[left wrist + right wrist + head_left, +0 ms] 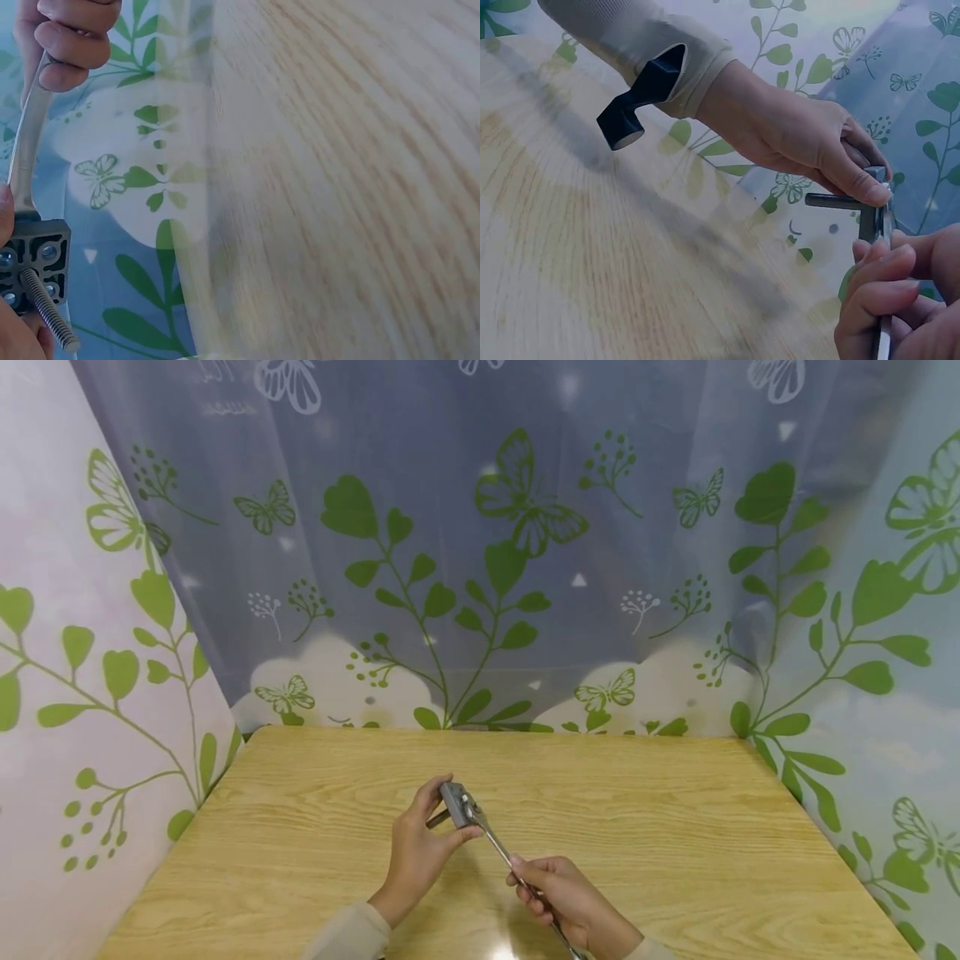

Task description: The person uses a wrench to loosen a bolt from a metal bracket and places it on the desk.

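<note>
My left hand [420, 845] holds a small square dark-grey plate [54, 259] by its edges, with fingers at the top and thumb below. A threaded bolt [49, 311] sticks out from the plate's ribbed, holed side; it also shows in the right wrist view as a rod [832, 201]. My right hand [566, 893] has its fingers curled round the shank of a silver wrench [497, 845]. The wrench's upper end lies against the plate's other face, near a small shiny fitting. Whether it grips a nut there is too small to tell.
Beneath both hands is a wood-grain table [315, 785]. Curtains [420, 635] printed with green leaves and butterflies stand behind it and on both sides. A black angular piece [641, 97] sits at the left sleeve cuff.
</note>
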A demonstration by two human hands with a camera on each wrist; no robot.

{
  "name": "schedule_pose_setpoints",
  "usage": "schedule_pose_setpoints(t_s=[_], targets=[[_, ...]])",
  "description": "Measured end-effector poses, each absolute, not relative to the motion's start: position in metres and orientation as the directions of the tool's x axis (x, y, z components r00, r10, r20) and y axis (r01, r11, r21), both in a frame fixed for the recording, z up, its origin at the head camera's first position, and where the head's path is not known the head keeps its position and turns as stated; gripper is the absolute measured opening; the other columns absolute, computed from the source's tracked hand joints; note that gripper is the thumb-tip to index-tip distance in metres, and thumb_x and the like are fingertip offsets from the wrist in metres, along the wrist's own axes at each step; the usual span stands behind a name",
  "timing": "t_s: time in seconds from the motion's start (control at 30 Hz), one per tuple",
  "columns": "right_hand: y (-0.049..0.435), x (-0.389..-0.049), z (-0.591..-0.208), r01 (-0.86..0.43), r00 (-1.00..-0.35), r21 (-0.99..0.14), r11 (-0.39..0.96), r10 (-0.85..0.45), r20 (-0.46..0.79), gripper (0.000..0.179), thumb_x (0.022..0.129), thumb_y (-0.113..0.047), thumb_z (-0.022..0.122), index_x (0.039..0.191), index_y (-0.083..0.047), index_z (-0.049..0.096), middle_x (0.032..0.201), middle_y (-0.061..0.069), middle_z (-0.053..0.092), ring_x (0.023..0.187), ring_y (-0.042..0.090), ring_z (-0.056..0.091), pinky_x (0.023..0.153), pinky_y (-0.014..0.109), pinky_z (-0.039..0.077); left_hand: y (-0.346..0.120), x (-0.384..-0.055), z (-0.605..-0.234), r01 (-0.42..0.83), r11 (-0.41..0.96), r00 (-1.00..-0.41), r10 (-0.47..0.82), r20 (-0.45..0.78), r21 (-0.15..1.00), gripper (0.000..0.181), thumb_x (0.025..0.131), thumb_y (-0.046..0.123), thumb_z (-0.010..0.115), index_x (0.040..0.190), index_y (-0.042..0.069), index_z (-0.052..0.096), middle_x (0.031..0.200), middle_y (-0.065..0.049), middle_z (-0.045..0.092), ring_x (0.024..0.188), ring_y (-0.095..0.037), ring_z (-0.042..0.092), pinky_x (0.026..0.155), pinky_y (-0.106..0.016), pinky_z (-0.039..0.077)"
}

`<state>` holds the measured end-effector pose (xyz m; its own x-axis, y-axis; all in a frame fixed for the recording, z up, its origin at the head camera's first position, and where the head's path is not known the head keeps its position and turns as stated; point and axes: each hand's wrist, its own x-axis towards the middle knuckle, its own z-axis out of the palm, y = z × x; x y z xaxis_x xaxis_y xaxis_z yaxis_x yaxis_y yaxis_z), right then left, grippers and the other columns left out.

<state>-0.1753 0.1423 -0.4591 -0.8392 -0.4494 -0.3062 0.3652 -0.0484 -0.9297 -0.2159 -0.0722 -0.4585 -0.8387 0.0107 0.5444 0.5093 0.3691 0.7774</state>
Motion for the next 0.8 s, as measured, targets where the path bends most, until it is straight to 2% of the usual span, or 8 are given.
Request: schedule_pose_setpoints(t_s=[0.17,0.4,0.63,0.8], targets=[[0.139,-0.174,-0.459,0.332,-0.86,-0.942,-0.054,-0.428,-0.278,0.033,0.095,-0.033,0.059,0.088,-0.001,0.065,0.063,-0.007,0.054,0.048,-0.001,0.041,0.04,0.008,0.033,-0.071,-0.217,-0.457,0.509,0.318,-0.844,0.002,0.536,0.8,0.08,0.062,0.02,0.086,0.132,0.005,0.05,0.131,-0.019,0.057,0.12,-0.033,0.055,0.088,-0.029,0.055],[0.138,-0.174,-0.461,0.296,-0.88,-0.954,-0.046,-0.401,-0.253,0.034,0.095,-0.032,0.06,0.091,0.002,0.065,0.063,-0.007,0.054,0.048,-0.001,0.042,0.041,0.008,0.034,-0.071,-0.215,-0.455,0.503,0.258,-0.855,0.006,0.519,0.825,0.079,0.062,0.015,0.086,0.132,0.006,0.05,0.134,-0.019,0.055,0.121,-0.035,0.054,0.088,-0.034,0.055],[0.151,-0.182,-0.46,0.186,-0.912,-0.98,0.068,-0.358,-0.198,0.037,0.096,-0.029,0.059,0.092,0.007,0.066,0.062,-0.004,0.054,0.048,0.003,0.041,0.042,0.014,0.034,-0.079,-0.217,-0.454,0.438,0.18,-0.899,0.086,0.429,0.881,0.073,0.066,0.014,0.085,0.131,0.01,0.052,0.131,-0.012,0.059,0.12,-0.031,0.057,0.092,-0.038,0.053],[0.162,-0.187,-0.458,0.108,-0.91,-0.982,0.152,-0.382,-0.159,0.04,0.097,-0.027,0.058,0.095,0.012,0.064,0.062,-0.003,0.053,0.049,0.005,0.039,0.043,0.014,0.033,-0.083,-0.216,-0.45,0.389,0.092,-0.915,0.156,0.373,0.916,0.072,0.068,0.009,0.083,0.132,0.008,0.052,0.134,-0.012,0.056,0.122,-0.032,0.055,0.096,-0.037,0.05]])
